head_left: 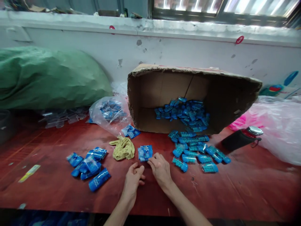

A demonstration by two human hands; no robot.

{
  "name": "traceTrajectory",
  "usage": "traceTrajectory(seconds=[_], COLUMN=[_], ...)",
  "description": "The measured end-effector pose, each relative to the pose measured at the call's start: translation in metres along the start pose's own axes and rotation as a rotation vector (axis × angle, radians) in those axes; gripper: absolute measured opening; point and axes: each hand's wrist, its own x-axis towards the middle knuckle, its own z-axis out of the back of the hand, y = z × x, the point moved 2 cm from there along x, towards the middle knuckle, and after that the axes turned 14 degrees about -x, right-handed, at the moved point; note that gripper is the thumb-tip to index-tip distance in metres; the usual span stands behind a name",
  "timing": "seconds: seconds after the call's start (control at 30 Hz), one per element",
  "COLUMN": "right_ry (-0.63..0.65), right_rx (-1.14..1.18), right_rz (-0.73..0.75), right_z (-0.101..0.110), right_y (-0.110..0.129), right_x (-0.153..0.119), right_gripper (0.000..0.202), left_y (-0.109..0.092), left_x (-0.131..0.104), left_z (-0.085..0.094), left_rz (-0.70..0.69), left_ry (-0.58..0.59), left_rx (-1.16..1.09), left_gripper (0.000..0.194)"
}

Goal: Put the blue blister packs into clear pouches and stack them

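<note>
My right hand [160, 167] pinches the lower right corner of a flat blue printed wrapper [145, 152] on the red table. To its left, my left hand [134, 178] is held with curled fingers apart and nothing between them. A crumpled yellow-green glove [123, 148] lies just left of the wrapper. Several filled blue packets [90, 166] are piled further left. On the right, several small clear tubes with blue contents [190, 147] lie loose, spilling from a cardboard box [150, 125] tipped on its side, which holds many more.
A plastic bag of blue wrappers [110, 110] sits left of the box, near a large green sack [51, 78]. A black bottle [240, 138] lies tilted at the right beside a clear plastic bag [277, 125]. A yellow cutter [29, 173] is far left.
</note>
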Motion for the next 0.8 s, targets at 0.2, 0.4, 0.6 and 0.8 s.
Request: traceTrajectory(seconds=[0.2,0.4,0.6,0.8], right_ry=[-0.077,0.182,0.117,0.065], right_rx=[0.422,1.099,1.125,1.120], right_rz=[-0.060,-0.297,-0.354,-0.415], right_z=[0.012,-0.013,-0.020,-0.029], right_y=[0.007,0.000,0.011,0.016], right_x=[-0.019,-0.015,-0.017,-0.018], right_gripper=[0.024,0.011,0.014,0.018], left_y=[0.000,-0.002,-0.002,-0.001], left_x=[-0.004,-0.003,0.002,0.000], left_z=[-0.004,0.001,-0.002,-0.011], left_rz=[0.066,-0.051,-0.094,0.096], left_ry=[0.098,0.063,0.045,0.116], left_rx=[-0.067,0.086,0.083,-0.097], left_gripper=[0.030,0.026,0.025,0.029])
